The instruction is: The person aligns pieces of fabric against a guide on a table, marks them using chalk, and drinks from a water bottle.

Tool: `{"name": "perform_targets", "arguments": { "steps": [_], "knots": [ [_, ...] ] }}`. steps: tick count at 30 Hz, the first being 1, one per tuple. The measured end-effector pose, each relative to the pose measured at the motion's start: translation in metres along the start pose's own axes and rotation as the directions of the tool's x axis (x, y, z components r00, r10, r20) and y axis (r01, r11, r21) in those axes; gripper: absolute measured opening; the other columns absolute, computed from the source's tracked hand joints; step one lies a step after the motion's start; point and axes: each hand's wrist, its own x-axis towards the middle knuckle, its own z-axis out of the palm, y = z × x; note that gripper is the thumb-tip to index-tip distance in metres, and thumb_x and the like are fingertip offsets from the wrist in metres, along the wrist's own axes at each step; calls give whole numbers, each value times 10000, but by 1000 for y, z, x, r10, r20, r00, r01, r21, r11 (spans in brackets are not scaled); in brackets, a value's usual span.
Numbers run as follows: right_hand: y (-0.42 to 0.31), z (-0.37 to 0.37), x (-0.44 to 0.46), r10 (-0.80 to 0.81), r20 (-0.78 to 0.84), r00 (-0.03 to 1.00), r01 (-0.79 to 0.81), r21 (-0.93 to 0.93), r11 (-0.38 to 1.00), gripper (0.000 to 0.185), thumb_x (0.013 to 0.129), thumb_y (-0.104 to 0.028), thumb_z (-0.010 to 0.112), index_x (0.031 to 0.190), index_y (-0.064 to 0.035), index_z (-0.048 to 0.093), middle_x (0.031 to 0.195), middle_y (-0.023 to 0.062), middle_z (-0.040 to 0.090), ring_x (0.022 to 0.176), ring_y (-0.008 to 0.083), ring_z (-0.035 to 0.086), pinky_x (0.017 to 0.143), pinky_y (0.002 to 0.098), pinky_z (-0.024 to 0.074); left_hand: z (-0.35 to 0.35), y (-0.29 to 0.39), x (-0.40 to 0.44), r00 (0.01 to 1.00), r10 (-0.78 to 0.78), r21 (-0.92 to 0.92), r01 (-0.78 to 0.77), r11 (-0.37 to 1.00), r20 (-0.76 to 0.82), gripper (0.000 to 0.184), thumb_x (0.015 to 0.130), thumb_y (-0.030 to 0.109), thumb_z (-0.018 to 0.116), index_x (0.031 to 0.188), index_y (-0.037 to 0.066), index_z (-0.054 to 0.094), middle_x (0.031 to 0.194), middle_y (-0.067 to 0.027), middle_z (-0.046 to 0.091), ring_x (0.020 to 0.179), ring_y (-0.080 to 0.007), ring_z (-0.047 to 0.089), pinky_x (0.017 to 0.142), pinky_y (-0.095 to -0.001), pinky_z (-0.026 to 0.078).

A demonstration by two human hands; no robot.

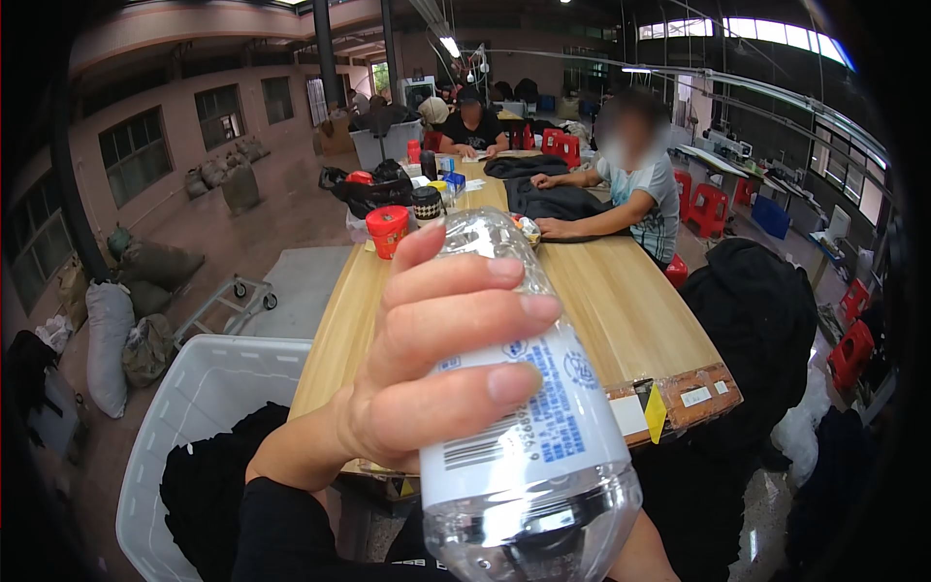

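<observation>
Close before the camera, a clear plastic bottle is held at a tilt, its far end over the wooden table. Around it is a white label with blue print and a barcode. My left hand comes up from the lower left in a black sleeve, its fingers wrapped round the bottle. Of my right arm, only some bare skin shows low behind the bottle; the right hand is hidden. Whether there is liquid in the bottle I cannot tell.
A white bin with black cloth stands at the left of the wooden table. A red tub stands on its left edge. A co-worker handles dark cloth; another person sits farther back. Black cloth hangs at the right.
</observation>
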Motion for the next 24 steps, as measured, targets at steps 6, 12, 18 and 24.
{"name": "perform_targets", "arguments": {
  "steps": [6,12,18,24],
  "knots": [
    [-5,-3,1,-30,-16,999,29,-16,999,309,732,-106,666,1027,-56,587,765,110,550,578,229,555,566,329,454,-3,3,-5,998,-53,-7,54,999,36,566,643,155,808,1089,214,464,1127,-73,576,1054,-254,549,1013,-451,297],
    [-6,-3,2,-12,-1,1000,12,3,1000,309,737,-104,663,1031,-50,587,778,113,553,578,228,554,563,325,454,-8,12,-26,980,-150,-163,171,972,135,564,674,176,783,1138,111,471,1143,-163,563,1086,-325,523,998,-485,300],
    [-4,-1,1,22,22,1000,-22,13,1000,310,744,-104,658,1037,-38,582,787,117,556,578,223,555,569,322,454,-15,30,-49,906,-347,-295,410,863,241,686,651,168,793,1212,33,422,1165,-201,522,1099,-350,500,950,-474,356],
    [4,1,2,55,30,998,-56,30,998,338,748,-102,661,1062,-21,567,802,118,564,570,207,545,572,314,452,-20,59,-100,546,-724,-433,823,368,422,771,661,73,788,1283,-9,341,1228,-142,466,1156,-227,462,963,-351,379]
  ]
}}
